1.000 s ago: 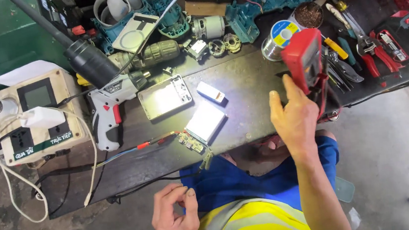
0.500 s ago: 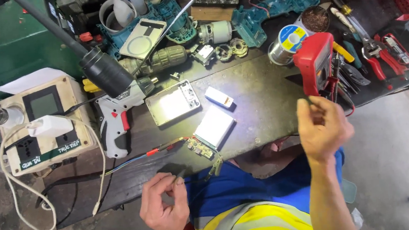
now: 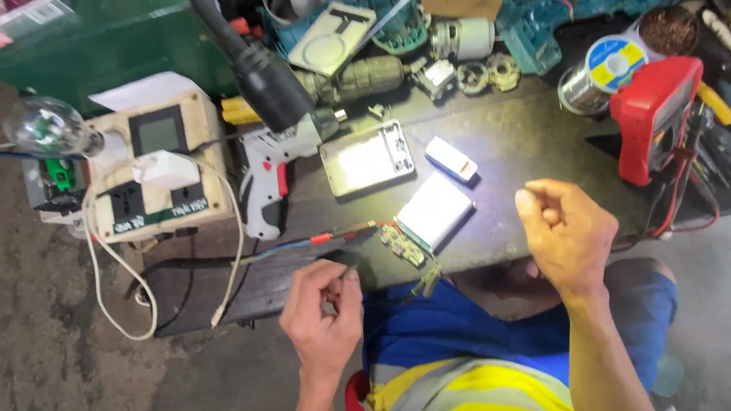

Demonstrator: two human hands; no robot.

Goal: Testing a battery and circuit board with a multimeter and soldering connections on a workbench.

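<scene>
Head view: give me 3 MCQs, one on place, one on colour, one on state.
1. Where does the red multimeter stand?
A. at the workbench's right side
B. on the floor
C. in the left hand

2. What colour is the glue gun's trigger?
A. blue
B. red
C. yellow

3. How is the right hand?
A. flat on the bench
B. gripping the multimeter
C. loosely curled above the bench edge, gripping no tool

Key: 1 A, it stands on the dark workbench near the pliers. 2 B, a red trigger shows on the white body. 3 C, its fingers are curled, apart from the multimeter; the left hand pinches a thin wire.
</scene>
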